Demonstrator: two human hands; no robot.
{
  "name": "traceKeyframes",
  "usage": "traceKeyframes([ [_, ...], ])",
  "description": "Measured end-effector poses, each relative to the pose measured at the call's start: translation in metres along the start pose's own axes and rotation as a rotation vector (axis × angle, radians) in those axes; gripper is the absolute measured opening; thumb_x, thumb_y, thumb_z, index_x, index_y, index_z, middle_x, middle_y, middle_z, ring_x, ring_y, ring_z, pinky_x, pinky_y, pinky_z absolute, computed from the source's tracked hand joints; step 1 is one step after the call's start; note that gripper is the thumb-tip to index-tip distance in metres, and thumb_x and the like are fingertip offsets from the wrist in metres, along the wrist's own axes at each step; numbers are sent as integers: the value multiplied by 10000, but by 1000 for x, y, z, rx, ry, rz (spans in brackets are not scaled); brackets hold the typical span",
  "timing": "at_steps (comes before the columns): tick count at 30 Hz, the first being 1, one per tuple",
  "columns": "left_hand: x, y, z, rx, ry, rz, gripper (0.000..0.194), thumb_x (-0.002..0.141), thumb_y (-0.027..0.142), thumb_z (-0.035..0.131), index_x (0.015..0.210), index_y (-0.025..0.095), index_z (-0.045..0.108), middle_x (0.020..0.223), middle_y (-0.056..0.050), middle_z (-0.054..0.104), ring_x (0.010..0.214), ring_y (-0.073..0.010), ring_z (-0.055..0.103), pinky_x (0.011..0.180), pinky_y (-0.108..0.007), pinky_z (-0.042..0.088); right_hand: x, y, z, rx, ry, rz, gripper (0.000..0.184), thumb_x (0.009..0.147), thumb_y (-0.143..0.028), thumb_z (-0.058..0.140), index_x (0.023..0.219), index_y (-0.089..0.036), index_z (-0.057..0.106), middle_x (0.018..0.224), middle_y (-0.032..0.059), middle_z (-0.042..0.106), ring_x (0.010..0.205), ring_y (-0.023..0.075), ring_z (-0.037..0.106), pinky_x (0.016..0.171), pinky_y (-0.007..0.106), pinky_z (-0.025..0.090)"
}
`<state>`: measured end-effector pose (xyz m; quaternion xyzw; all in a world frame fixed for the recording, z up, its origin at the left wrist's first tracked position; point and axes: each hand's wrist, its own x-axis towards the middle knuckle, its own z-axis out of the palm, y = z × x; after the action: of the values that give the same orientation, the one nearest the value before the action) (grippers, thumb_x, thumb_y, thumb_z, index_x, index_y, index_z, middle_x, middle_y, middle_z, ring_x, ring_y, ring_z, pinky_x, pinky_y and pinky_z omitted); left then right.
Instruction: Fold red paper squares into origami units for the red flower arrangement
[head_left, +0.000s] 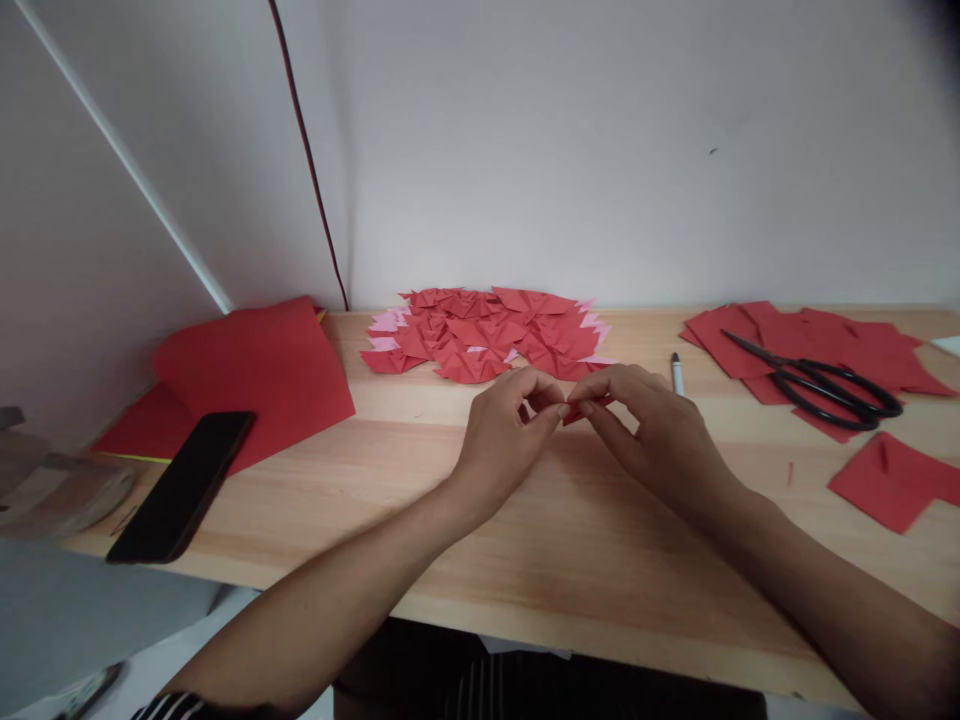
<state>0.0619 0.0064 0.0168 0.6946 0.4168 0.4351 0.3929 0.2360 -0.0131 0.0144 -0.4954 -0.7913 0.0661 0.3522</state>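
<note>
Between my two hands is a small folded piece of red paper (576, 411), held above the middle of the wooden table (525, 540). My left hand (514, 430) pinches its left end between thumb and fingertips. From the other side my right hand (645, 420) grips it the same way, its fingers covering most of the piece. Just beyond my hands lies a spread of folded red and pink paper pieces (480, 335), overlapping one another near the wall. A pen with a dark cap (677, 374) lies behind my right hand.
At right, black-handled scissors (825, 385) rest on a pile of red paper squares (862, 340). Nearer me is more cut red paper (885, 485). At left, a dark phone (184, 487) lies partly on large red sheets (255, 375), beside a clear container (67, 485).
</note>
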Motion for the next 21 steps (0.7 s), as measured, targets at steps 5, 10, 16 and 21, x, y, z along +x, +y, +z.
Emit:
traceKeyframes([
  [5,0,0,-1,45,13,78,76,783,144,636,720,183,618,747,9,621,707,-116,544,643,-249,408,0,-2,0,-17,31,-16,83,894,-195,549,838,-249,577,860,23,679,819,212,620,797,383,414],
  [10,-1,7,-3,52,50,172,110,800,118,626,714,183,606,725,15,604,691,-110,530,655,-251,411,0,-5,1,-14,60,-34,124,896,-160,517,902,-252,600,889,28,688,864,216,624,808,391,434],
  [16,-1,2,-4,240,132,397,104,877,155,570,786,191,606,808,-16,620,790,-138,555,728,-279,435,3,-6,-6,-16,213,-76,190,895,-134,495,1026,-253,565,1058,89,657,1066,261,582,921,444,432],
  [21,0,-7,-6,511,181,607,172,922,192,508,796,200,625,837,-41,647,813,-159,556,756,-314,409,1,-13,-13,-31,223,41,57,914,-243,538,865,-267,557,815,41,628,785,213,590,718,360,449],
])
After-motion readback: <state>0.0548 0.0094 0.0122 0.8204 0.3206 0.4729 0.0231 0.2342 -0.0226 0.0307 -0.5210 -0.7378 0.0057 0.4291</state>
